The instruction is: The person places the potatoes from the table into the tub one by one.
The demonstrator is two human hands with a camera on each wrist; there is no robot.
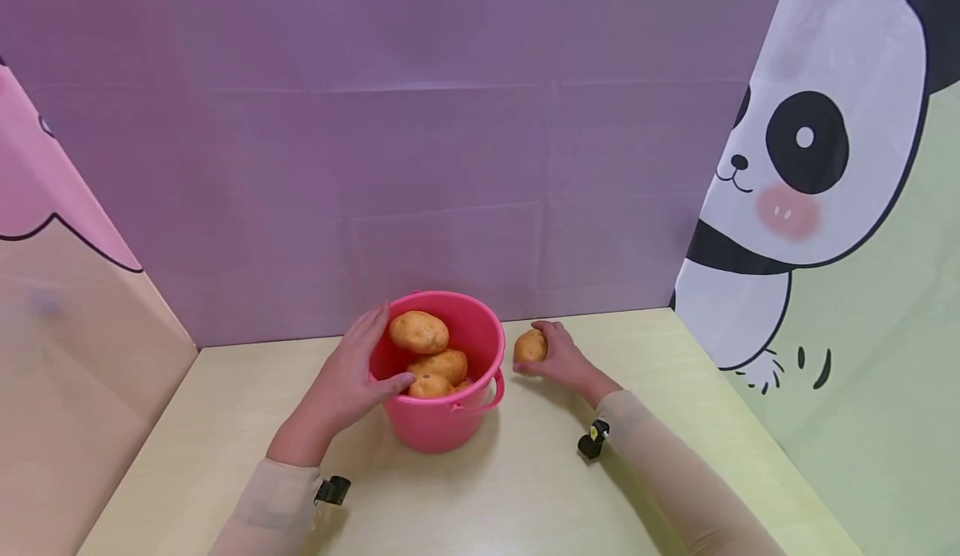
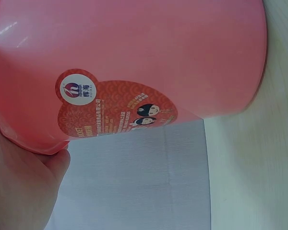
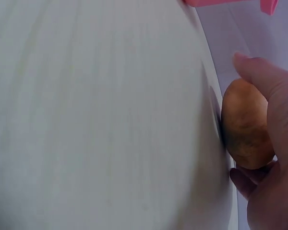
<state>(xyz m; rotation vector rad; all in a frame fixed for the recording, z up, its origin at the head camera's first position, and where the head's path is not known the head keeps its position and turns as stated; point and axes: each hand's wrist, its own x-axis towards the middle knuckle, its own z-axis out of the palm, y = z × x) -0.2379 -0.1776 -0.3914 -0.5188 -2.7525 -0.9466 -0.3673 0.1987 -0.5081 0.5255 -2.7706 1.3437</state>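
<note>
A pink bucket (image 1: pixel 438 427) stands on the table with several potatoes (image 1: pixel 418 333) inside it. My left hand (image 1: pixel 341 381) grips the bucket's left rim, its thumb reaching over the near edge. In the left wrist view, that hand (image 2: pixel 26 184) is at the rim, and a red printed sticker (image 2: pixel 115 108) shows on the bucket's side. To the right of the bucket, my right hand (image 1: pixel 558 360) holds a single potato (image 1: pixel 530 346) between thumb and fingers. The right wrist view shows this potato (image 3: pixel 245 124) low over the tabletop; whether it touches the surface I cannot tell.
The pale wooden table (image 1: pixel 480 506) meets a purple backdrop (image 1: pixel 450 147) just behind the bucket. Printed panels flank it, with a panda (image 1: pixel 847 206) on the right one. The bucket's pink handle (image 1: pixel 483 402) hangs at its right front.
</note>
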